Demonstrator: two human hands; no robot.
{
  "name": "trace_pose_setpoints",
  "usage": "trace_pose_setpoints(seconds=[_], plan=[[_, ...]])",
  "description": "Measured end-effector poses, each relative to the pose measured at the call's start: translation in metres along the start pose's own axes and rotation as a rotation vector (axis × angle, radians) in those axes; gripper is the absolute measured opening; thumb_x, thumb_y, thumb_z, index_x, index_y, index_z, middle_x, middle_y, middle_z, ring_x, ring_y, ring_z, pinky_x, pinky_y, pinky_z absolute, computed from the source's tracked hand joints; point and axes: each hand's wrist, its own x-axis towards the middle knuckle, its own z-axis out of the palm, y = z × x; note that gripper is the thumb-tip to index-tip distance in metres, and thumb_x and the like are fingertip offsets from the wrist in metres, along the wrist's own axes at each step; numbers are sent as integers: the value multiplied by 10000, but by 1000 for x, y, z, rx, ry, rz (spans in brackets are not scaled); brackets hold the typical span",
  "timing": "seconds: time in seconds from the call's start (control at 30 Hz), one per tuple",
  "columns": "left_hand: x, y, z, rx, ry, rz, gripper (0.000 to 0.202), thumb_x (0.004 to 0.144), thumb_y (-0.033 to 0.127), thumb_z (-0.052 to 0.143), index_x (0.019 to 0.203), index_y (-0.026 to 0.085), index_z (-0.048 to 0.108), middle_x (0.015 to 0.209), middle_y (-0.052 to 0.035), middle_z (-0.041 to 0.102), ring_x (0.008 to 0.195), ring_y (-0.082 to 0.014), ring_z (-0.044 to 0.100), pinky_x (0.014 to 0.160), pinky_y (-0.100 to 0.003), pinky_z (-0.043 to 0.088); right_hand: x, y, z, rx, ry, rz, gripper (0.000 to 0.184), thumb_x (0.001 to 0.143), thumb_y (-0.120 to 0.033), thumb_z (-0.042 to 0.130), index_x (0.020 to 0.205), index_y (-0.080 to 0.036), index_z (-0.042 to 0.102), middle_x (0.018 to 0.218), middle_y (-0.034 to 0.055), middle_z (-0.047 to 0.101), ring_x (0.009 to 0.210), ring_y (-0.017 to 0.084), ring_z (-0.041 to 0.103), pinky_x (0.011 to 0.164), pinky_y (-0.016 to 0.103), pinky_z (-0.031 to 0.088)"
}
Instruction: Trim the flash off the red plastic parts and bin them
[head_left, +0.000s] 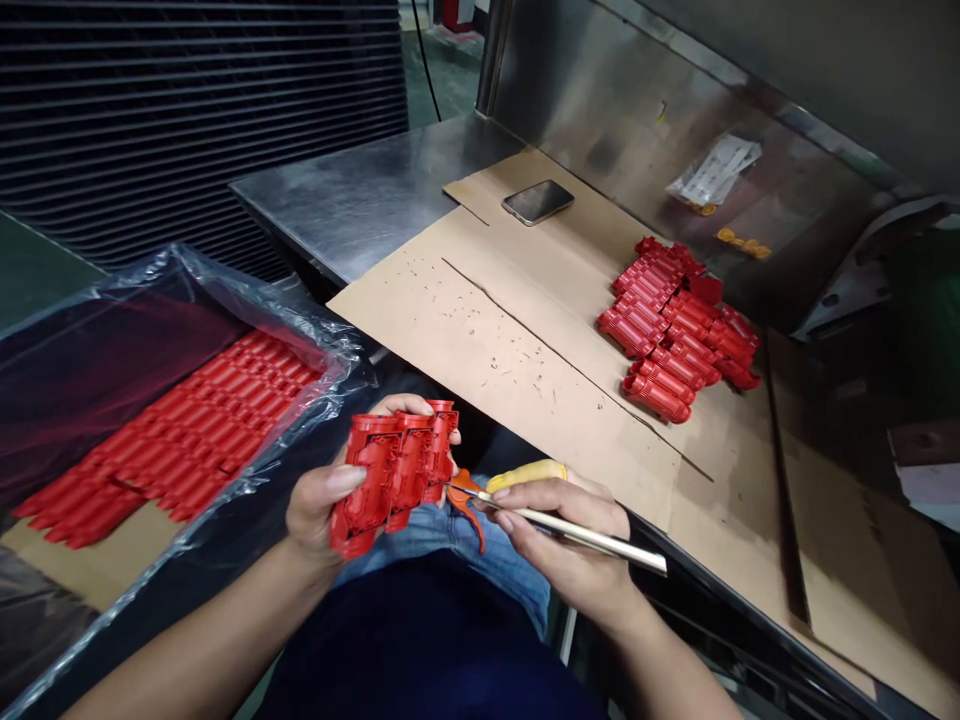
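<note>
My left hand [319, 500] is closed around a stack of red moulded plastic parts [394, 472], held upright over my lap. My right hand [566, 530] grips a slim metal-handled knife [585, 535], its tip touching the right edge of the red parts. A yellow guard covers my right index finger [529, 474]. A curl of orange-red plastic trim [466, 500] hangs below the blade tip.
A pile of red parts [675, 330] lies on cardboard [517, 340] on the steel table [360, 195], with a phone [538, 201] farther back. At left, a plastic-lined box [225, 300] holds rows of red parts [180, 430]. Small shavings dot the cardboard.
</note>
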Motion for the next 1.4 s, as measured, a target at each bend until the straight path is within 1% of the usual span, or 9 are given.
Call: trace_pose_setpoints(seconds=[0.3, 0.53, 0.67, 0.87, 1.03, 1.1, 1.2, 1.3, 1.4], plan=[[0, 0, -2, -10, 28, 13, 699, 704, 392, 842, 1349, 209, 646, 1340, -187, 752, 1139, -461, 767, 920, -571, 668, -8, 7, 0, -31, -29, -30, 322, 939, -83, 813, 1204, -264, 833, 1068, 70, 864, 939, 228, 843, 842, 341, 729], [1, 0, 3, -11, 11, 15, 681, 736, 395, 816, 1363, 210, 627, 1319, -187, 759, 1109, -450, 779, 908, -578, 666, -6, 6, 4, -20, -13, 8, 230, 950, -128, 811, 1140, -252, 850, 1030, 82, 867, 921, 236, 845, 836, 349, 735], [1, -1, 6, -15, 2, 12, 683, 751, 420, 814, 1373, 213, 623, 1302, -182, 763, 1120, -452, 774, 920, -581, 661, -5, 8, 13, 243, 81, 255, 62, 952, -218, 849, 1013, -220, 859, 969, 88, 863, 833, 229, 861, 777, 328, 745], [0, 1, 7, -37, -19, -4, 678, 737, 420, 828, 1353, 214, 634, 1322, -190, 754, 1139, -465, 765, 913, -589, 662, -6, 23, 21, 725, 135, 587, 202, 887, -300, 942, 938, -166, 799, 858, 67, 856, 744, 196, 865, 709, 244, 724], [2, 5, 9, -37, -53, 22, 656, 742, 431, 824, 1332, 207, 645, 1320, -189, 757, 1117, -462, 770, 879, -588, 672, -10, 18, 10, 1189, -275, 569, 306, 865, -386, 948, 862, -177, 723, 723, 0, 765, 487, 162, 772, 384, 147, 559], [2, 7, 9, -29, -65, 28, 659, 750, 440, 821, 1338, 198, 646, 1307, -190, 762, 1094, -454, 777, 865, -576, 678, -11, 13, 2, 1145, -299, 495, 261, 894, -361, 926, 897, -181, 737, 755, 13, 774, 509, 173, 785, 383, 159, 565], [2, 7, 9, -20, -71, 39, 656, 758, 450, 804, 1341, 197, 642, 1300, -187, 759, 1088, -443, 777, 869, -567, 675, -9, 4, -8, 841, -80, 338, 96, 971, -242, 854, 1035, -214, 789, 860, 37, 829, 665, 177, 843, 552, 202, 679], [2, 4, 7, -2, -69, 49, 651, 750, 438, 781, 1337, 205, 622, 1327, -190, 741, 1118, -442, 763, 898, -573, 661, -6, -2, -10, 431, 28, 115, 200, 976, -89, 792, 1119, -225, 822, 986, 75, 854, 809, 204, 866, 708, 282, 740], [0, 1, 5, 17, -98, 47, 674, 757, 443, 735, 1367, 201, 582, 1374, -203, 710, 1136, -438, 755, 928, -580, 641, -3, -4, -7, 112, -9, -70, 285, 925, -14, 785, 1133, -203, 828, 1019, 95, 853, 907, 224, 858, 774, 306, 742]])
